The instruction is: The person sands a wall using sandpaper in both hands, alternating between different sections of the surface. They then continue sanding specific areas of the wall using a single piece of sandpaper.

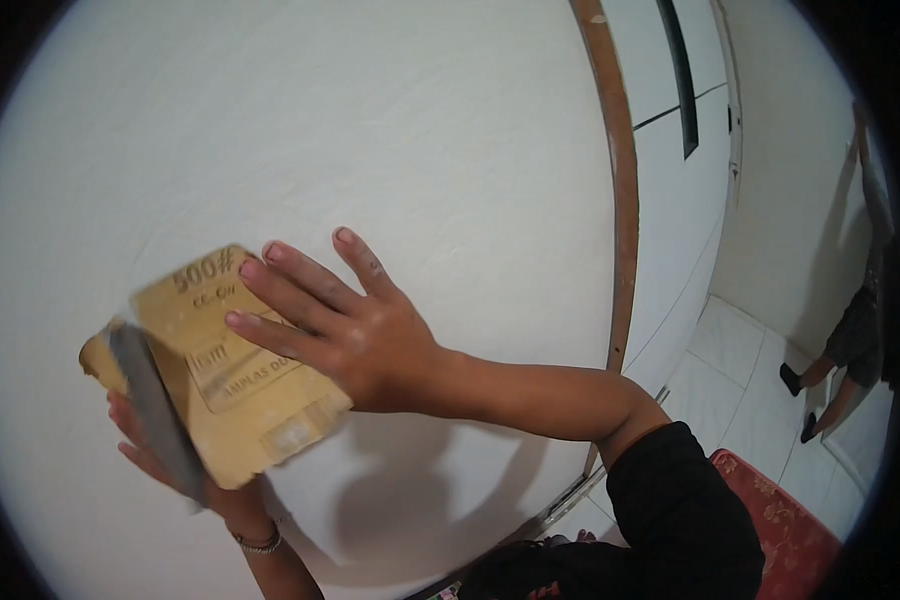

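A sheet of sandpaper (230,420) shows its yellow-brown printed backing, marked "500#", in front of the white wall (390,130). Its left side is folded over, so a strip of the grey grit face is visible, and the lower edge is torn. My right hand (355,335) lies with fingers stretched and spread over the sheet's right part; whitish dust marks the fingers. From below, my left hand (155,450) holds the folded left side, with fingertips showing past the grey strip. The sheet hides its thumb and part of its palm. A bracelet (260,541) circles the left wrist.
A brown frame strip (620,200) borders the wall on the right, beside a white panelled door (670,190). Another person (860,320) stands at the far right on the tiled floor (730,370). A red patterned surface (780,525) lies at the lower right.
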Tool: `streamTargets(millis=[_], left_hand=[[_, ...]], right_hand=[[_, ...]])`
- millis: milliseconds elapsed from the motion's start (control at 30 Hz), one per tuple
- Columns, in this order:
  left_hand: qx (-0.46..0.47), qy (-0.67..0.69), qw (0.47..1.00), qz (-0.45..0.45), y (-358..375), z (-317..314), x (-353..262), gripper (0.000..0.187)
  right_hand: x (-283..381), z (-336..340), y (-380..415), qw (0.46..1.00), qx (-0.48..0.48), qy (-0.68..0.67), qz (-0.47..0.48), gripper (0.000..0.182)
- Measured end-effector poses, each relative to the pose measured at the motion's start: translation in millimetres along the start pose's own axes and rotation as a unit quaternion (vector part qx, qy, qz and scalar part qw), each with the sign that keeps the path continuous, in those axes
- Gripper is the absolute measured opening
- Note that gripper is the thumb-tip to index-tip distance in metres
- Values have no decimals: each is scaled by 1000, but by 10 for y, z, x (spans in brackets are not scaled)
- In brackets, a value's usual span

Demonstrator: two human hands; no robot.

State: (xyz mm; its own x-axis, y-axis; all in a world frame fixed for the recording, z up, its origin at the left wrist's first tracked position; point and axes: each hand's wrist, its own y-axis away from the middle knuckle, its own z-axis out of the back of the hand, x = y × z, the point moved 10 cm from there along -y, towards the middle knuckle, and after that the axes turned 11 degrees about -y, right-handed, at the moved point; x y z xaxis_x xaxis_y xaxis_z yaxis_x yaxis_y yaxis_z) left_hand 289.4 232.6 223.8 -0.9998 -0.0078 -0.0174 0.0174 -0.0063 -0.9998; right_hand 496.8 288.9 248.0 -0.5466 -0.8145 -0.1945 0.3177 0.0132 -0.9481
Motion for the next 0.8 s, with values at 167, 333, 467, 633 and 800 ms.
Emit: streamTargets(millis=[167, 333, 467, 633, 800], left_hand=[[-39, 123, 950, 283, 282, 204, 1340, 61], [-65, 27, 854, 515, 904, 531, 1988, 73], [-79, 36, 878, 471, 728, 480, 1199, 74], [-93, 156, 981, 63, 743, 36, -59, 66], [-73, 103, 983, 134, 786, 221, 387, 49]], right_hand=[[-1009, 762, 429, 979, -79, 124, -143, 62], [-2197, 1333, 1464, 777, -406, -267, -400, 38], [-1594, 895, 1315, 841, -391, -163, -338, 49], [163, -197, 614, 996, -4, 12, -91, 52], [-278, 103, 875, 984, -26, 104, -143, 63]])
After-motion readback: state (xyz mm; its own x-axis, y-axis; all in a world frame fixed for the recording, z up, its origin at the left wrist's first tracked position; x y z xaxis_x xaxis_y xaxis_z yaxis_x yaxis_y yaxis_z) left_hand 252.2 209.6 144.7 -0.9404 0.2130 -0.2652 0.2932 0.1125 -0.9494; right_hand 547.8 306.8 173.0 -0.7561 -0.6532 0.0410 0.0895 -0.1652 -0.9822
